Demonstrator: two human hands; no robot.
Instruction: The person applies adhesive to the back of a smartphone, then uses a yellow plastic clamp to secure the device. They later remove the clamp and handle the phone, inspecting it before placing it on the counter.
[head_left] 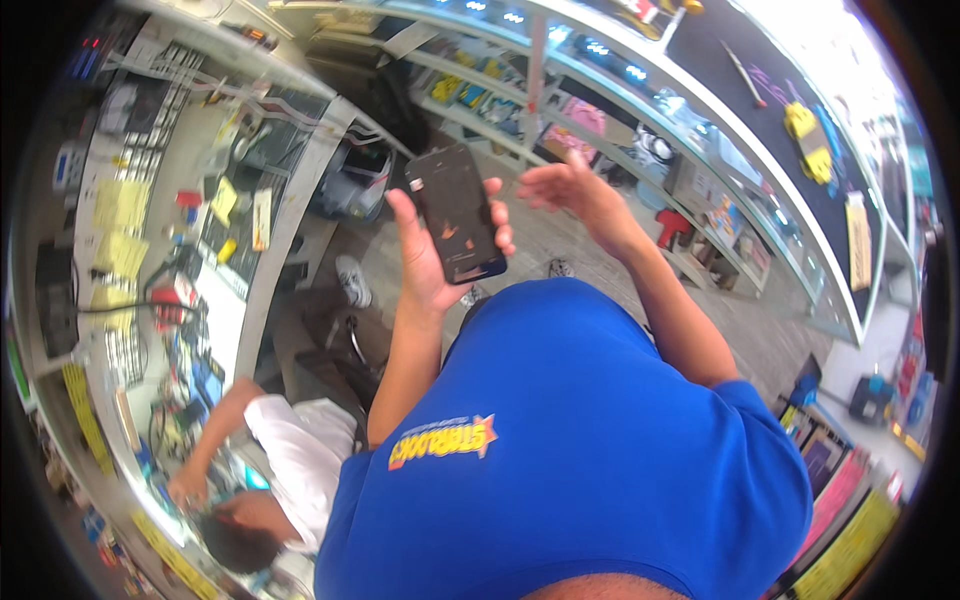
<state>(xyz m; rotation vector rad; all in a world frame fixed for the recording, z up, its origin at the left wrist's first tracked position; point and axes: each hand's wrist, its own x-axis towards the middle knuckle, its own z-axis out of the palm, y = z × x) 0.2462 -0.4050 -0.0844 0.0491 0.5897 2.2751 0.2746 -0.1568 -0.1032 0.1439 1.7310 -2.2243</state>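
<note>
A dark smartphone [458, 215] lies in my left hand [425, 255], its black screen facing up. My left thumb runs along one long edge and the fingertips curl round the other. Small reddish reflections and a pale spot near the top show on the glass. To the right of the phone, my right hand [572, 190] is held in the air, apart from it, with fingers stretched out and nothing in them.
On the left, a person in a white shirt [305, 450] leans over a cluttered workbench [225, 330]. A glass display case [690, 110] with stocked shelves crosses the upper right. A yellow tool-like object [808, 140] lies on its dark top. A bin [352, 180] stands beside the bench.
</note>
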